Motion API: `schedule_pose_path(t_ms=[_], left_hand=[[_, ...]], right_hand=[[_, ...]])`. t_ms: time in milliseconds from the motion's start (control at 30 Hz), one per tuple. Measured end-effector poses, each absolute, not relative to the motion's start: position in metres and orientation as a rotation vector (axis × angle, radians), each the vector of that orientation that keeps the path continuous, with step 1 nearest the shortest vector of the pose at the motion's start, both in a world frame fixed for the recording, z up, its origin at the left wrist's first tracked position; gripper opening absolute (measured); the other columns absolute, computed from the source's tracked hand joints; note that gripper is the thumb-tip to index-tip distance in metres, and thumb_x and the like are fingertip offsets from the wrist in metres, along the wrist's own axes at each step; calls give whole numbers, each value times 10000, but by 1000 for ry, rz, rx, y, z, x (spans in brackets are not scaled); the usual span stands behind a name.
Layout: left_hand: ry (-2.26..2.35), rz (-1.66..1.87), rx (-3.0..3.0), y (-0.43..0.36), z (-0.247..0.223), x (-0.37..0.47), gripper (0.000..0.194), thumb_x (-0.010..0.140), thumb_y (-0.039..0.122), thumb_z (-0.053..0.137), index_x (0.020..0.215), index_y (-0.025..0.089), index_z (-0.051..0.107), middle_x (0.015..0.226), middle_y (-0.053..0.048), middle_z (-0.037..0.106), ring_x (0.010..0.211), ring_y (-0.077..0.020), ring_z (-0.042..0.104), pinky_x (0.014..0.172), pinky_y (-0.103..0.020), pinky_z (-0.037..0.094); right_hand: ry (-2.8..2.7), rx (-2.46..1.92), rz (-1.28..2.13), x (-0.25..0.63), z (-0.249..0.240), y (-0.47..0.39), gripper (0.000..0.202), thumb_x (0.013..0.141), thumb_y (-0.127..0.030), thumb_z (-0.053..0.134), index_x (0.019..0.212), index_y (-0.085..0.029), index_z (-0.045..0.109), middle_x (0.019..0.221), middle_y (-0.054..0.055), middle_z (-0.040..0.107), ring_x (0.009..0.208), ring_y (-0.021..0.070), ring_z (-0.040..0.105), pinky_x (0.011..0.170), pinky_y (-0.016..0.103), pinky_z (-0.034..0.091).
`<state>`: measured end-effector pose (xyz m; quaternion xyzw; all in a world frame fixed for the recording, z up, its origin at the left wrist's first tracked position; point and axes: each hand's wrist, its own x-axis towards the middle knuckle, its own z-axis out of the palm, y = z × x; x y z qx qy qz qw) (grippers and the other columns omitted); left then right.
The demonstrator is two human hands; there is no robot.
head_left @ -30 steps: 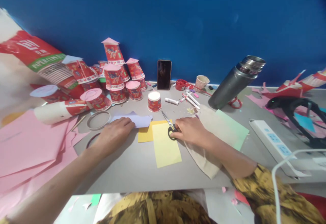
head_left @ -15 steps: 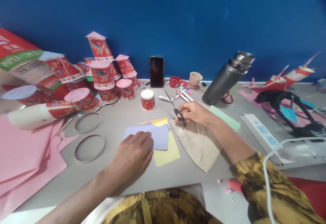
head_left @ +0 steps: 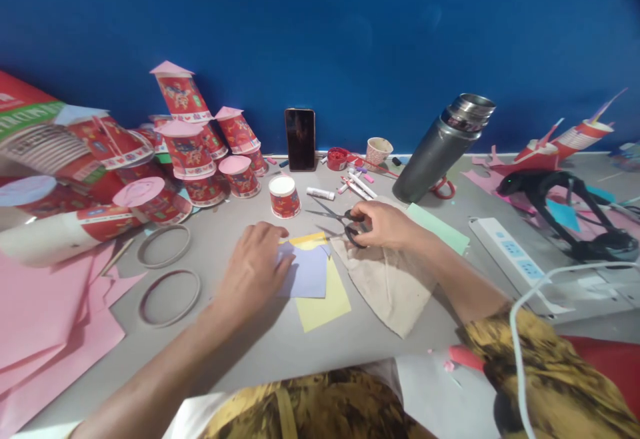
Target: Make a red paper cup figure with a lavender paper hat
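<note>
Black-handled scissors [head_left: 334,214] are in my right hand [head_left: 383,224]. Their blades point left and stand apart, and fingers close round the handles. Beneath that hand lies a beige cloth [head_left: 387,286]. My left hand [head_left: 257,262] rests at the left edge of a lavender paper sheet [head_left: 307,276], its thumb over the sheet and apart from the other fingers. Under the lavender sheet, a yellow paper [head_left: 325,312] and an orange-yellow paper [head_left: 309,240] stick out. A red paper cup [head_left: 285,198] stands just beyond, white end up.
Decorated red cups [head_left: 193,152] with pink tops are stacked at the left, near two tape rings [head_left: 170,298] and pink paper [head_left: 40,306]. A phone [head_left: 301,139] leans on the wall. To the right are a dark flask [head_left: 440,152], green paper [head_left: 437,227] and a power strip [head_left: 510,252].
My left hand has moved up and left, its fingers loosening from a curl and uncovering the lavender sheet's left part. The scissors have turned to point left, blades apart. The view has shifted slightly.
</note>
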<state>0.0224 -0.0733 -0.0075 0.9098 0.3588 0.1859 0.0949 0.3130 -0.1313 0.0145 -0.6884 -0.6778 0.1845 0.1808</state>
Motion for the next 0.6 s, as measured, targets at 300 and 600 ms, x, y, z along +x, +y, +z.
schedule_pose_path(t_ms=[300,600], left_hand=[[1139,601,2486,-45,-25,18,233,934,311,510,830,217,697,1040,-93,700,1083,-304,592,985,-509,462],[950,733,2387,-40,-28,9,224,941,344,539,827,226,691,1074,-71,702,1117,-253,606,1042,-445,458]], right_hand=[[-2245,-2011,405,326,21,-174,367,718,-325,749,1062,-224,668,1050,74,692,1027,276,615,749,309,428],[-2272,-1996,250,315,14,-159,325,757,-343,772,1041,-213,683,1115,96,706,1052,286,625,759,325,438]])
